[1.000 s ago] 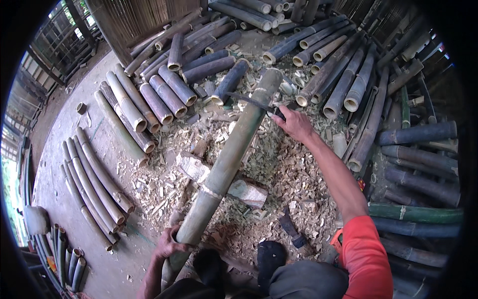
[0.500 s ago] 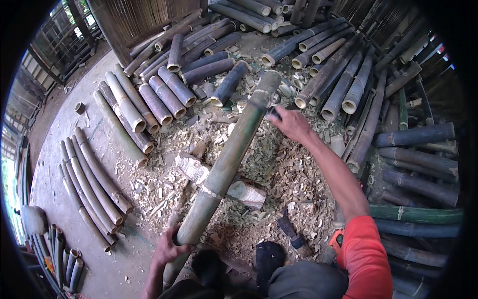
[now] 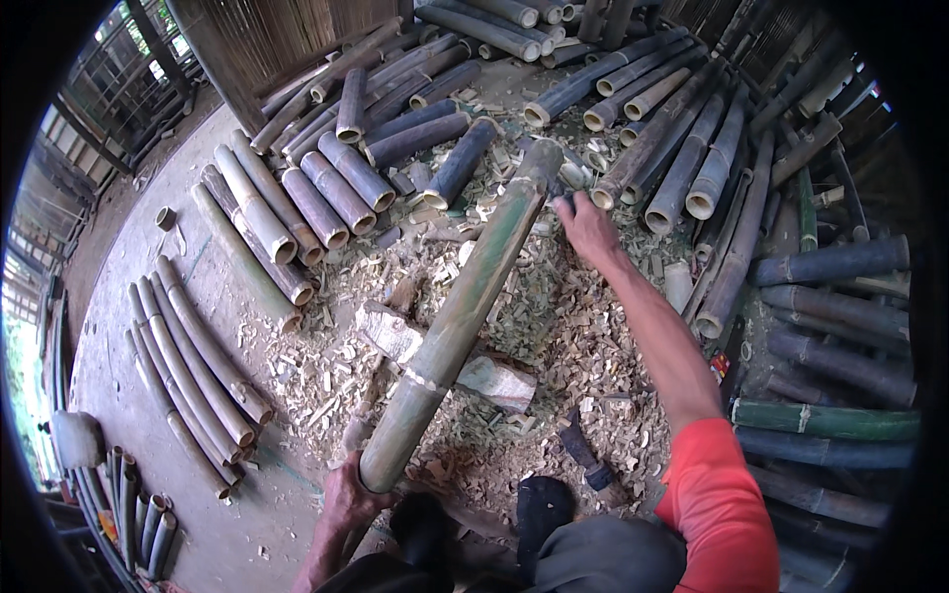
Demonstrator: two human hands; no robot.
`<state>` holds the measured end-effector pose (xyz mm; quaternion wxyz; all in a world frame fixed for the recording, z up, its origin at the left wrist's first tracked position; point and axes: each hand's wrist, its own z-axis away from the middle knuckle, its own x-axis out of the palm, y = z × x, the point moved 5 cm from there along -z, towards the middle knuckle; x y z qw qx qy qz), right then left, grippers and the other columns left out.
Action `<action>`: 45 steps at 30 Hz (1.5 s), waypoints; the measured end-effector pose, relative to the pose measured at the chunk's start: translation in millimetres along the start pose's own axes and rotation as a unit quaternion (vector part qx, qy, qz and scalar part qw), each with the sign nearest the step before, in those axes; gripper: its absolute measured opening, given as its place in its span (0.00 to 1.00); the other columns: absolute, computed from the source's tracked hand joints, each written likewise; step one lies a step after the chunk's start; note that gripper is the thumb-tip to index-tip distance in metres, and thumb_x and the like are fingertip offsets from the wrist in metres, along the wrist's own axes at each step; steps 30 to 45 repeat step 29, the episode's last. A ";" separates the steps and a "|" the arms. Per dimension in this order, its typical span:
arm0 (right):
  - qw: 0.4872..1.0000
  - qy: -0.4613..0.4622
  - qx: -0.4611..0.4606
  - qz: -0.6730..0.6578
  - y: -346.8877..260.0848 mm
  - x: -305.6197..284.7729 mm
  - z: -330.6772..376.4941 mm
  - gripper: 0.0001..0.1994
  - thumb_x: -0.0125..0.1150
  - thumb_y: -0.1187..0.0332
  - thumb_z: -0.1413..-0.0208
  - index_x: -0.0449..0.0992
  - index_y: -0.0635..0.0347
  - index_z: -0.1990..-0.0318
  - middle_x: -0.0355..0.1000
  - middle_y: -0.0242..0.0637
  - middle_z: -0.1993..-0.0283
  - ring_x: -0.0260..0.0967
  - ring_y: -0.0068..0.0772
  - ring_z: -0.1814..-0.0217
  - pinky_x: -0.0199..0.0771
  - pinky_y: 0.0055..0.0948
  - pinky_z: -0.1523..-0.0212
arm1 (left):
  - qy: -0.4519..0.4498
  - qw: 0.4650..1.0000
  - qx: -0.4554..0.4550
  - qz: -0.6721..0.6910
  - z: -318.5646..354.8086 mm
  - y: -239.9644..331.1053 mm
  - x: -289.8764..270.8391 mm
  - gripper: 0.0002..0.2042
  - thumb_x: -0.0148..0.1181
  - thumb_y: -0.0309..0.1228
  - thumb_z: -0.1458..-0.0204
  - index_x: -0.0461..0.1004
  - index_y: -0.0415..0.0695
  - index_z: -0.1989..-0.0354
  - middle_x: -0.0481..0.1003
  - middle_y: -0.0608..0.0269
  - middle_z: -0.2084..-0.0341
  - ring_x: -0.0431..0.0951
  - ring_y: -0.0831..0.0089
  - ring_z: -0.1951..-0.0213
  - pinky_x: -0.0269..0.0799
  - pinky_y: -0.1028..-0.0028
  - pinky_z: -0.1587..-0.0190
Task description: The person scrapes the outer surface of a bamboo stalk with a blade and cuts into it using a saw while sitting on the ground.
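Note:
A thick green-brown bamboo pole (image 3: pixel 450 321) slants away from me across a pale chopped wood block (image 3: pixel 499 383). Near its lower end my left hand (image 3: pixel 351 499) is closed round the bamboo. Close to the far end, on the right side of the pole, my right hand (image 3: pixel 589 229) is closed on a dark object, mostly hidden, whose kind I cannot make out. A bare greenish strip runs along the pole's upper right side. On the shavings near my feet lies a dark tool with a short wooden handle (image 3: pixel 585 457).
Wood chips (image 3: pixel 613 346) cover the ground around the block. Cut bamboo lengths (image 3: pixel 336 193) lie in rows at the far left, with more bamboo (image 3: pixel 717 178) at the far right. Four-sided stacks aside, curved bamboo pieces (image 3: pixel 203 381) lie on the concrete floor (image 3: pixel 119 326) to the left.
My right hand has moved slightly away from me, toward the pole's far end, with the dark object. My left hand stays at the pole's near end.

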<state>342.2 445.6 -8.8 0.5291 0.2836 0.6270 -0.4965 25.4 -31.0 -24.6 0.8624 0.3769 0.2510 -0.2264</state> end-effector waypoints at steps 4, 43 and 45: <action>0.997 0.005 -0.073 0.020 -2.8 1.9 9.2 0.31 0.43 0.40 0.25 0.71 0.65 0.45 0.82 0.56 0.60 0.83 0.62 0.60 0.81 0.58 0.60 | -0.012 1.000 -0.020 0.008 1.3 -11.8 6.0 0.39 0.82 0.41 0.68 0.75 0.39 0.43 0.84 0.41 0.59 0.86 0.48 0.54 0.80 0.55 0.48; 0.976 0.123 0.180 0.006 47.6 27.7 325.8 0.27 0.70 0.57 0.42 0.73 0.61 0.39 0.67 0.51 0.40 0.64 0.58 0.36 0.66 0.58 0.38 | -0.001 0.854 0.121 0.505 101.6 -79.2 28.2 0.41 0.72 0.57 0.47 0.68 0.48 0.28 0.65 0.45 0.30 0.65 0.54 0.29 0.58 0.57 0.26; 0.976 0.123 0.180 0.006 47.6 27.7 325.8 0.27 0.70 0.57 0.42 0.73 0.61 0.39 0.67 0.51 0.40 0.64 0.58 0.36 0.66 0.58 0.38 | -0.001 0.854 0.121 0.505 101.6 -79.2 28.2 0.41 0.72 0.57 0.47 0.68 0.48 0.28 0.65 0.45 0.30 0.65 0.54 0.29 0.58 0.57 0.26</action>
